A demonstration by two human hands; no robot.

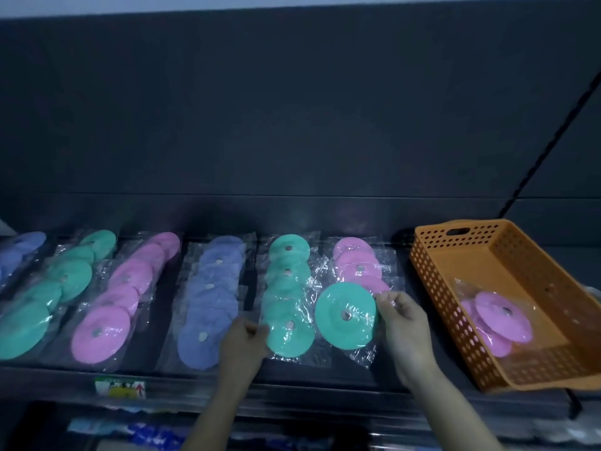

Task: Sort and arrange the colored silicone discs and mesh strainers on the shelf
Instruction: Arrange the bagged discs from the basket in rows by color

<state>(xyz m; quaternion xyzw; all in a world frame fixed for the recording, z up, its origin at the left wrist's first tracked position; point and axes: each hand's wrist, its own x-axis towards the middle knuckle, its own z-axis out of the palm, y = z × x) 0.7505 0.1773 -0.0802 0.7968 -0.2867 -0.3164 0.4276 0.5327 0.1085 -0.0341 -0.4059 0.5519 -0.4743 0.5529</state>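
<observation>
I have the bagged green disc [346, 315] over the front of the shelf [325, 380], its wrapper pinched from 3 o'clock by my right hand [405, 323]. The green row [287, 275] lies at its 9 o'clock. My left hand [242, 343] is curled beside that row, and I cannot tell if it grips anything. The orange basket [507, 255] sits at 3 o'clock.

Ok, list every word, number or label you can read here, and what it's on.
Nothing here is legible.
Shelf-edge tag: coloured print, too blurred to read.
Packages on the lower shelf: blue print, too blurred.
Bagged green disc in the right hand: no print visible.
</observation>
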